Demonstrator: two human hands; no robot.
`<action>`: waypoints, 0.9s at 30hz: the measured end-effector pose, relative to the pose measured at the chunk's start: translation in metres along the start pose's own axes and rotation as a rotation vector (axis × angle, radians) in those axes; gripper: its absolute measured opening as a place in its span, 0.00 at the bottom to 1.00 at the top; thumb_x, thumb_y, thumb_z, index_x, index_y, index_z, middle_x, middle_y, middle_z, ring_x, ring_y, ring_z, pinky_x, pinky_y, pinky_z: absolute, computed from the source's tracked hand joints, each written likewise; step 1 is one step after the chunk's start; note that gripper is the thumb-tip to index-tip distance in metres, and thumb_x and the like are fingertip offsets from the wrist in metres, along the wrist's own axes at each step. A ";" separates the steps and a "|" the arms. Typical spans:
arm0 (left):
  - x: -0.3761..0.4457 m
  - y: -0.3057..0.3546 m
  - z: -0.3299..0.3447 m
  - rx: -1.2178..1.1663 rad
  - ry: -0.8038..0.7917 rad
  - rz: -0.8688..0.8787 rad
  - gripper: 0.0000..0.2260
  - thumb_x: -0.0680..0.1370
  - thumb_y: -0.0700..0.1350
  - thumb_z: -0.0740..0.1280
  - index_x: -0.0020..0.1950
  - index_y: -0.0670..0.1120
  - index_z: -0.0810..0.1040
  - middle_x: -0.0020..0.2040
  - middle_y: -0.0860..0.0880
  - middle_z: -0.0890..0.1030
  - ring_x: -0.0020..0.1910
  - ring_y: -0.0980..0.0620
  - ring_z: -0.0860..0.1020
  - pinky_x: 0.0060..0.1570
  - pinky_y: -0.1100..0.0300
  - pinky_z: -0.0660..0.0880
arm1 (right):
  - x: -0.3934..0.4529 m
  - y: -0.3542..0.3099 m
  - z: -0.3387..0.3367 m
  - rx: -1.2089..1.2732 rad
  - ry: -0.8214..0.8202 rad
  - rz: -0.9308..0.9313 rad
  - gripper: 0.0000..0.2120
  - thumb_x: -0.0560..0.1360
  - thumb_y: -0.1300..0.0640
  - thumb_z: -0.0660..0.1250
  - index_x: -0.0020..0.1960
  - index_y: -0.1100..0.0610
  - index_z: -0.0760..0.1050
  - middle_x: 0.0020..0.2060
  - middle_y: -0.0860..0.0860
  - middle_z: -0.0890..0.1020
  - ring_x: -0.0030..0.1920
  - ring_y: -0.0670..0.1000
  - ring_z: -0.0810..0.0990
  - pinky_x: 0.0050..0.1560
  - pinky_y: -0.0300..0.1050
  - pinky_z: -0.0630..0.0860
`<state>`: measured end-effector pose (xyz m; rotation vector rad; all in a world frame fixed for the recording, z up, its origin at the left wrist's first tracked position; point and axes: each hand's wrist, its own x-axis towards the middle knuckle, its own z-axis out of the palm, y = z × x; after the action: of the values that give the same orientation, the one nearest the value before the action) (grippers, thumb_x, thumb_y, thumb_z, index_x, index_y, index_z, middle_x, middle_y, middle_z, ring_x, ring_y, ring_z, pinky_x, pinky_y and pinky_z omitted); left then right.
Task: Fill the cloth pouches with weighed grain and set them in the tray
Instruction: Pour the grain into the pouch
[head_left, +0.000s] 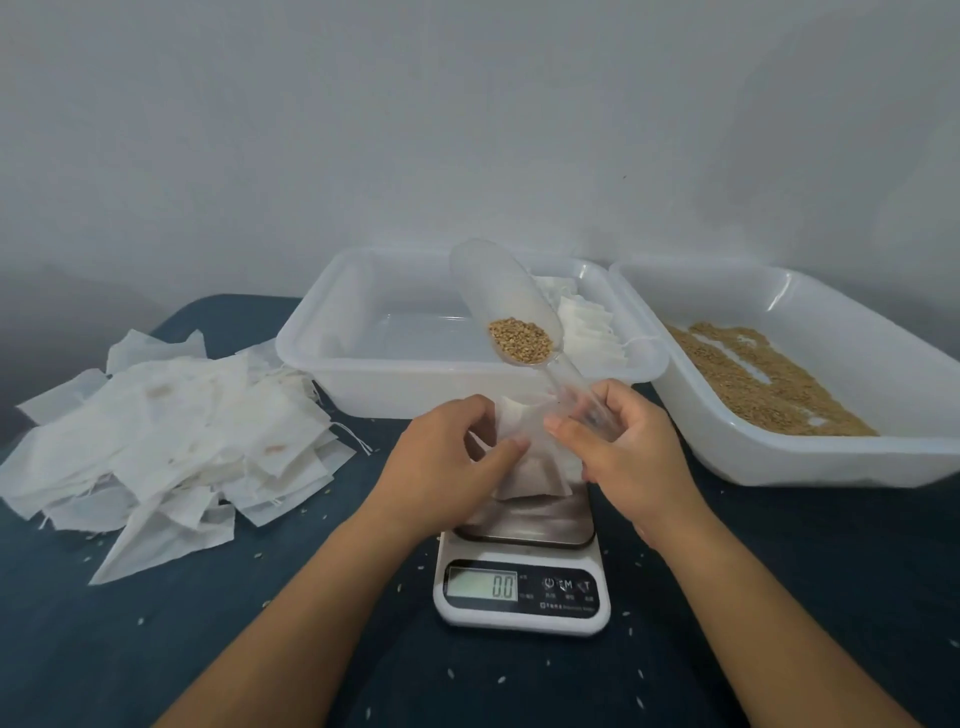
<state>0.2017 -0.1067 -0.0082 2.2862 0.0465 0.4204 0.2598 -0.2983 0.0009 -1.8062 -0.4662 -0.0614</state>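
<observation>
Now both your hands meet above the digital scale (521, 582), whose display reads 0.0. Your left hand (447, 457) pinches the open edge of a white cloth pouch (530, 462), thumb and fingers curled onto the fabric. Your right hand (618, 447) pinches the pouch's other edge while its curled fingers also grip the handle of a clear plastic scoop (511, 317). The scoop tilts up and away from the scale, with a small heap of brown grain (520, 340) sitting at its lower end near the handle. The pouch hangs between your hands, its bottom edge down at the scale's steel platform; contact cannot be told.

Behind the scale, a translucent tray (363, 374) holds a row of filled pouches (587, 332) along its right side. Right of the scale, a second tray (810, 457), tilted, holds loose grain. Left of the scale, a pile of empty pouches (171, 441) lies on the dark blue desk (156, 649). Stray grains dot the desk around the scale.
</observation>
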 end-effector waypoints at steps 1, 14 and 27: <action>0.001 -0.002 0.000 0.006 0.006 -0.022 0.10 0.78 0.59 0.70 0.45 0.53 0.78 0.41 0.57 0.81 0.40 0.61 0.79 0.42 0.61 0.75 | 0.000 0.000 0.000 0.007 0.018 0.003 0.12 0.67 0.38 0.74 0.41 0.44 0.78 0.46 0.50 0.86 0.42 0.54 0.83 0.42 0.60 0.82; 0.012 -0.015 -0.004 -0.110 0.210 -0.325 0.09 0.81 0.59 0.65 0.45 0.56 0.77 0.41 0.57 0.81 0.38 0.62 0.78 0.37 0.61 0.70 | 0.006 -0.001 -0.007 0.156 0.184 -0.003 0.09 0.75 0.51 0.77 0.40 0.44 0.78 0.44 0.48 0.87 0.33 0.40 0.79 0.30 0.35 0.75; 0.014 -0.017 -0.005 -0.269 0.229 -0.377 0.09 0.80 0.57 0.67 0.45 0.55 0.78 0.37 0.56 0.79 0.35 0.57 0.77 0.37 0.58 0.72 | 0.006 -0.002 -0.009 0.147 0.219 -0.011 0.08 0.76 0.54 0.77 0.43 0.51 0.77 0.40 0.46 0.85 0.29 0.40 0.76 0.30 0.34 0.75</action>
<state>0.2148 -0.0891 -0.0131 1.9018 0.4981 0.4562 0.2665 -0.3046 0.0071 -1.6306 -0.3163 -0.2244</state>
